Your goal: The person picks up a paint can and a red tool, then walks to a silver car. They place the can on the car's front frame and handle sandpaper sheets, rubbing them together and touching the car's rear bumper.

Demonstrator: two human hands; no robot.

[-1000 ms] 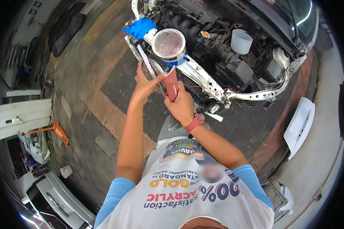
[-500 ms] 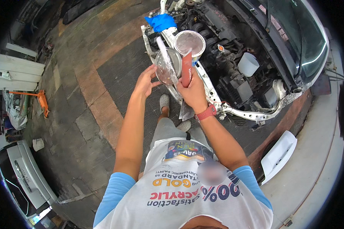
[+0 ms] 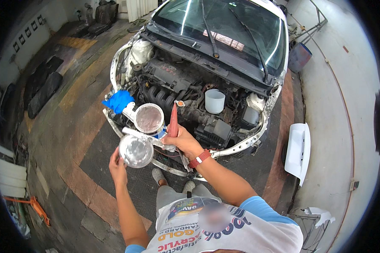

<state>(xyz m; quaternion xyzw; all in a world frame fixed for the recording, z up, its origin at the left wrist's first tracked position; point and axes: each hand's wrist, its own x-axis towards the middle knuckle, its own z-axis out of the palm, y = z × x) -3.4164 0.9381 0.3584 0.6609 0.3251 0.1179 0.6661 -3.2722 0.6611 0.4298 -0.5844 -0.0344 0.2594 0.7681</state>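
Note:
My left hand pinches the rim of a round metal lid, fingers at its lower left edge. In my closed right hand a slim red tube points up. A stick coated in whitish paste also runs from that hand, across the lid's upper edge. Below its palm hangs a flat, greyish blade-like piece, partly hidden. Just beyond the lid, an open can of greyish-pink paste rests on the car's white front frame. Bunched blue material lies beside the can.
The car's exposed engine bay spreads ahead, with a translucent white container on it. Along the right, a white body panel leans near the wall. An orange jack stands at the lower left.
The view has swung up and to the right, showing more of the car. The lid has moved apart from the can and tilted, its surface now bright. Both hands keep their hold.

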